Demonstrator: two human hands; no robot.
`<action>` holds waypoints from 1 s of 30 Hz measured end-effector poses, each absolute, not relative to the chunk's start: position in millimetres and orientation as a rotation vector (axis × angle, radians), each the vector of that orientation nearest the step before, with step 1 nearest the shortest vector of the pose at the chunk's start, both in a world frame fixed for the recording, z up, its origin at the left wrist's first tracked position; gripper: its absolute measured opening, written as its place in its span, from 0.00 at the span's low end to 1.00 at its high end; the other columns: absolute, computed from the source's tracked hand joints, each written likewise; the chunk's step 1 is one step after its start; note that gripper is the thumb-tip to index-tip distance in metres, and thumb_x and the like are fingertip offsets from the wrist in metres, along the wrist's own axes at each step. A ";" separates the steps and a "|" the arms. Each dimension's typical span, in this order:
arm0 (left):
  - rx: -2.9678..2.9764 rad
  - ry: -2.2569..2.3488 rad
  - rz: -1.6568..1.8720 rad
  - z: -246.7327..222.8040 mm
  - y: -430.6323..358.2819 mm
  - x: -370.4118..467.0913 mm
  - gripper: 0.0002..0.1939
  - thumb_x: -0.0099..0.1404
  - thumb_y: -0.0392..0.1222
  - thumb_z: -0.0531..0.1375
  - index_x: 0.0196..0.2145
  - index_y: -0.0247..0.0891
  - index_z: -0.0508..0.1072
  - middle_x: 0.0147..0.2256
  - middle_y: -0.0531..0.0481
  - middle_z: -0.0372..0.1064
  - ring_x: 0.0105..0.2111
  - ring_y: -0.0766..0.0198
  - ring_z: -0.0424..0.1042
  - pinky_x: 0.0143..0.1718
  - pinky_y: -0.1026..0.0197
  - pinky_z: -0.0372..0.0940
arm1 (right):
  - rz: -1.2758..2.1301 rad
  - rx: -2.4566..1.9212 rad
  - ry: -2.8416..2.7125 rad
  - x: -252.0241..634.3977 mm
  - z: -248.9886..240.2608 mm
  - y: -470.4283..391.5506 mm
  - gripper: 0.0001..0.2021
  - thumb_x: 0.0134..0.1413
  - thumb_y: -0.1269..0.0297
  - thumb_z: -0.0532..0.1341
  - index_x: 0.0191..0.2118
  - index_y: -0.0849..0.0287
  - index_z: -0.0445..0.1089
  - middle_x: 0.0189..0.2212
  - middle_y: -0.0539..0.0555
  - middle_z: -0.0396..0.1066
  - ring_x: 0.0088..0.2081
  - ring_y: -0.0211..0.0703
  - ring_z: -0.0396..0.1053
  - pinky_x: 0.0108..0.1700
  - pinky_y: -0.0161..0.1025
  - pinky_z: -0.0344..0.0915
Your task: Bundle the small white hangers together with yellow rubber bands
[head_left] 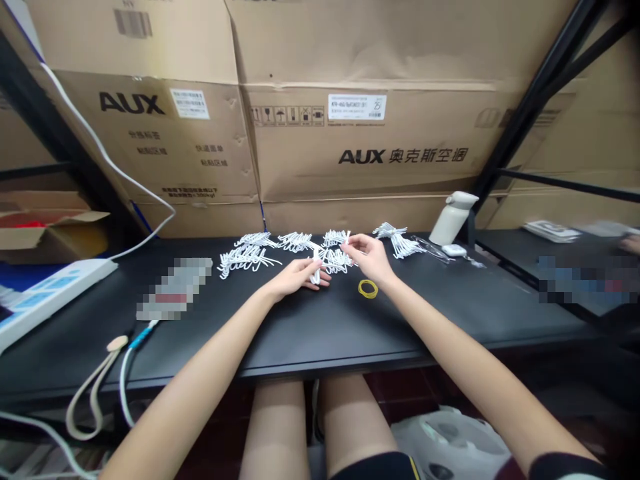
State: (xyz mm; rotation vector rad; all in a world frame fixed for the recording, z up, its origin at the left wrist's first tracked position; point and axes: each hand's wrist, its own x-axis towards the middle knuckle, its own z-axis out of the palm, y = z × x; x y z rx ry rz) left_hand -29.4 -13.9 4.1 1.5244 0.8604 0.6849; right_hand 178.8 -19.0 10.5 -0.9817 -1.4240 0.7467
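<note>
My left hand (294,277) is closed around a few white hooks (316,272), held upright just above the black table (310,333). A white hook (348,237) stands at the fingertips of my right hand (371,259), which are pinched together. Between and behind my hands lies a pile of white S-shaped hooks (336,261). More hooks (245,259) are heaped to the left, with another small group (295,241) beside them. On the right, a bunch of hooks (400,241) looks gathered at its middle. Yellow rubber bands (368,289) rest below my right hand.
A white bottle (453,219) and a small white device (453,251) stand at the back right. Leftward are a blurred-out phone-like object (175,289) on a cable, a power strip (60,293) and an open carton (45,233). Large cardboard (370,180) backs the table.
</note>
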 end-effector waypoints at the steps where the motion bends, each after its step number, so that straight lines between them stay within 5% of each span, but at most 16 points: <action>1: 1.535 0.853 0.684 3.7 -14.2 -28.6 0.26 0.60 0.59 0.58 0.43 0.32 0.71 0.40 0.38 0.75 0.39 0.54 0.76 0.41 0.54 0.69 | 0.749 -0.968 -1.446 173.6 8.9 -21.9 0.14 0.44 0.54 0.65 0.30 0.61 0.69 0.26 0.51 0.67 0.28 0.38 0.65 0.28 0.35 0.64; 16: 1.541 0.810 0.751 3.1 -22.0 -15.8 0.25 0.58 0.58 0.60 0.43 0.33 0.74 0.39 0.40 0.75 0.38 0.54 0.77 0.37 0.56 0.71 | 0.916 -0.906 -1.522 152.9 -0.9 -32.0 0.11 0.50 0.57 0.62 0.31 0.61 0.71 0.29 0.52 0.72 0.33 0.39 0.68 0.40 0.38 0.65; 30: 1.352 0.847 0.675 4.5 -23.9 -20.4 0.23 0.57 0.56 0.63 0.40 0.31 0.76 0.38 0.37 0.77 0.39 0.54 0.77 0.39 0.58 0.71 | 1.003 -0.901 -1.663 156.8 3.4 -36.6 0.12 0.51 0.56 0.62 0.31 0.61 0.75 0.28 0.53 0.74 0.31 0.42 0.71 0.38 0.40 0.67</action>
